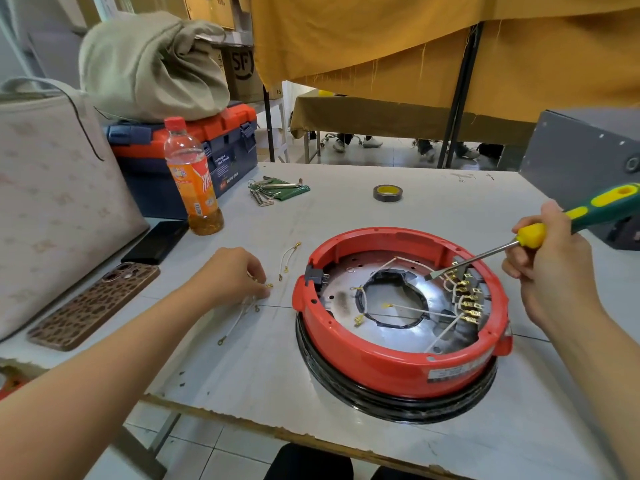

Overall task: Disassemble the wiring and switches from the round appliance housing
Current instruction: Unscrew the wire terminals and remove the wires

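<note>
White worktable (pixel 346 216) holds red housing (pixel 398 362); mustard curtain (pixel 415 39) hangs behind.

Red round housing (pixel 363 355) — open, white wires (pixel 446 327) inside

Desk (pixel 346 216) centre-rear: open strip betw. the tape roll (pixel 388 193) and the red housing (pixel 391 355); access OK there. Front edge near the viewer also bare. Left side crowded: bottle (pixel 194 178), toolbox (pixel 221 157), hex keys (pixel 273 190), two phones (pixel 95 304), tote bag (pixel 52 202). Loose wires (pixel 249 306) lie betw. the phones and housing, under the left hand (pixel 230 275). Housing interior: central opening free; right inner wall blocked by terminal row (pixel 467 299) w/ screwdriver (pixel 519 244) shaft crossing the rim, gripped by right hand (pixel 547 261). Grey box (pixel 588 161) closes off far right.
</note>
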Demonstrator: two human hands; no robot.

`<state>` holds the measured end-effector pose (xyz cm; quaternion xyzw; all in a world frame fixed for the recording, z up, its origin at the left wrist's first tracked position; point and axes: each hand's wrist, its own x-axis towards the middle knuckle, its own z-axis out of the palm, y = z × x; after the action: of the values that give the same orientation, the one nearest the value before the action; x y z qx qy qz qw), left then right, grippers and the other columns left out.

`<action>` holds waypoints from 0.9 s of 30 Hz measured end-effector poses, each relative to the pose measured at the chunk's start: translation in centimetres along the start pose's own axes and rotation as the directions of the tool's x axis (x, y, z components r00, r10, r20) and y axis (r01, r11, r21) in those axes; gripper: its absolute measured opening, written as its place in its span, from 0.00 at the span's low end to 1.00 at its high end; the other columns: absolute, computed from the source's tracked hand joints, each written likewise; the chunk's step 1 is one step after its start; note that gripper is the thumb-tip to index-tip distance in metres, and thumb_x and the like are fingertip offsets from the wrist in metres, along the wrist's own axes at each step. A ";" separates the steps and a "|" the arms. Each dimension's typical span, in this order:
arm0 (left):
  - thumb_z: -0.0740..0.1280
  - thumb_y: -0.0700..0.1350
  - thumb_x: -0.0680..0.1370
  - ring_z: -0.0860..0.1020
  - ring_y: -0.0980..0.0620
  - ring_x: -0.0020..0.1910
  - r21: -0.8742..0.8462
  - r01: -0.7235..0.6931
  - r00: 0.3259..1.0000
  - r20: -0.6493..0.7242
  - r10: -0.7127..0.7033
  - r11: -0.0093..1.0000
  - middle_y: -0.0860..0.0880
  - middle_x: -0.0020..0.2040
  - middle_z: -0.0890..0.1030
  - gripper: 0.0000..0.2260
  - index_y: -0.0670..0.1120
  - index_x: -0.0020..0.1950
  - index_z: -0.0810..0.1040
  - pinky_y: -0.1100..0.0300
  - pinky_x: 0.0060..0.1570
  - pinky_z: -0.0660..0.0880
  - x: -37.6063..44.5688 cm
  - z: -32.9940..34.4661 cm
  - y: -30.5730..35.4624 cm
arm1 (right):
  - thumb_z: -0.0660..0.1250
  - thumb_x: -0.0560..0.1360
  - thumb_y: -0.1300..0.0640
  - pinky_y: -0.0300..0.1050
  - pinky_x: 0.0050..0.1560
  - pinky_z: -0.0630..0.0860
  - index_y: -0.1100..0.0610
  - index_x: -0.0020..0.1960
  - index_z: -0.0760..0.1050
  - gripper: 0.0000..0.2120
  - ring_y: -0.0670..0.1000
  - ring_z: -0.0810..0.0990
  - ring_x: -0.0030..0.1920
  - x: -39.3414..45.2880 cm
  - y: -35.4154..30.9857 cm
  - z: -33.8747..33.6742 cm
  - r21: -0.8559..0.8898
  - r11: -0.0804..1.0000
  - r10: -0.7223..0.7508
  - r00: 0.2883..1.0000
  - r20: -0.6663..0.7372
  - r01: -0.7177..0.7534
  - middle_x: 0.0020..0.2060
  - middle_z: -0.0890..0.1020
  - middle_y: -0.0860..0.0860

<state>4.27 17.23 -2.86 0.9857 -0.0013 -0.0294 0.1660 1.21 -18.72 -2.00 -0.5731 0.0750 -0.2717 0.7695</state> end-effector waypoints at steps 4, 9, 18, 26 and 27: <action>0.75 0.51 0.70 0.76 0.53 0.49 0.046 -0.012 1.000 0.022 0.011 0.999 0.51 0.51 0.79 0.10 0.50 0.47 0.80 0.63 0.42 0.69 0.0 -0.3 0.3 | 0.58 0.78 0.46 0.34 0.23 0.62 0.55 0.36 0.70 0.17 0.44 0.64 0.22 -0.1 -0.2 0.0 0.017 1.000 -0.005 1.000 -0.002 0.005 0.20 0.65 0.45; 0.70 0.52 0.73 0.75 0.52 0.52 -0.015 -0.198 0.969 -0.155 0.193 0.980 0.49 0.53 0.75 0.07 0.51 0.44 0.75 0.60 0.46 0.69 -0.3 -0.7 3.7 | 0.59 0.78 0.47 0.34 0.23 0.63 0.55 0.35 0.70 0.16 0.44 0.64 0.22 -0.2 -0.4 0.0 0.033 0.999 -0.021 1.000 -0.003 0.021 0.21 0.66 0.45; 0.66 0.44 0.76 0.69 0.49 0.64 0.031 -0.620 0.772 -0.154 0.617 0.784 0.48 0.65 0.73 0.14 0.47 0.62 0.75 0.63 0.61 0.60 -0.3 -0.8 12.9 | 0.63 0.78 0.49 0.35 0.23 0.64 0.55 0.35 0.71 0.16 0.44 0.66 0.23 -0.1 -0.8 -0.4 0.045 0.995 -0.090 0.996 -0.001 0.090 0.24 0.70 0.45; 0.63 0.64 0.74 0.49 0.49 0.77 0.140 -0.743 0.667 0.233 0.707 0.655 0.54 0.78 0.52 0.35 0.57 0.77 0.53 0.49 0.74 0.48 1.8 1.8 17.3 | 0.62 0.77 0.52 0.35 0.23 0.64 0.55 0.32 0.70 0.16 0.44 0.65 0.22 0.2 -1.0 -0.7 0.001 0.990 -0.141 0.989 -0.041 0.142 0.23 0.69 0.44; 0.61 0.65 0.74 0.51 0.48 0.76 0.181 -0.749 0.663 0.227 0.714 0.638 0.54 0.78 0.52 0.35 0.57 0.77 0.53 0.47 0.74 0.50 2.1 2.1 17.3 | 0.62 0.77 0.52 0.35 0.23 0.64 0.55 0.32 0.70 0.16 0.44 0.65 0.22 0.2 -1.1 -0.7 -0.002 0.989 -0.149 0.988 -0.045 0.149 0.23 0.69 0.44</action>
<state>6.34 0.19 0.72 0.9086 -0.4156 -0.0254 0.0330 0.76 -19.64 -1.17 -0.5702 0.0490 -0.3415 0.7456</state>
